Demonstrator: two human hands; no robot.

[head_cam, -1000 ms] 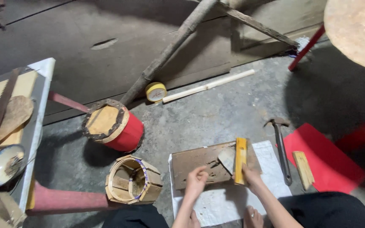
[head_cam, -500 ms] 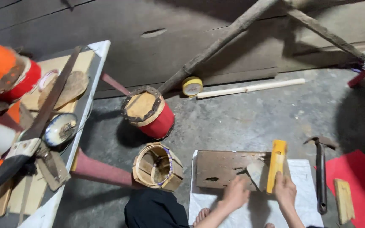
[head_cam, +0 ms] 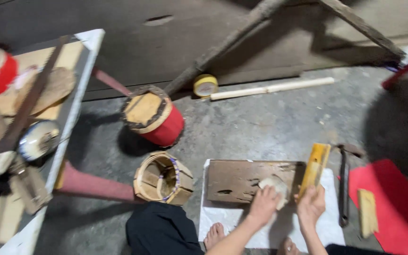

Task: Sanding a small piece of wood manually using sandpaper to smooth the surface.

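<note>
Now my view has swung right; my left hand (head_cam: 264,206) still presses a pale piece (head_cam: 275,186) onto the brown board (head_cam: 242,179), right hand (head_cam: 311,206) grasping the yellow bar (head_cam: 315,165).

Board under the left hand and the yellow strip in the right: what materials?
Board: looks like dark, worn wood, gouged and matt. Yellow strip: probably bamboo or pale wood, smooth with a slight sheen; too blurred to be sure.

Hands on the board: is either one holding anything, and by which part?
The right hand grips the yellow block at its lower end. The left hand presses a pale flat piece onto the wooden board; whether it grips it cannot be told.
</note>
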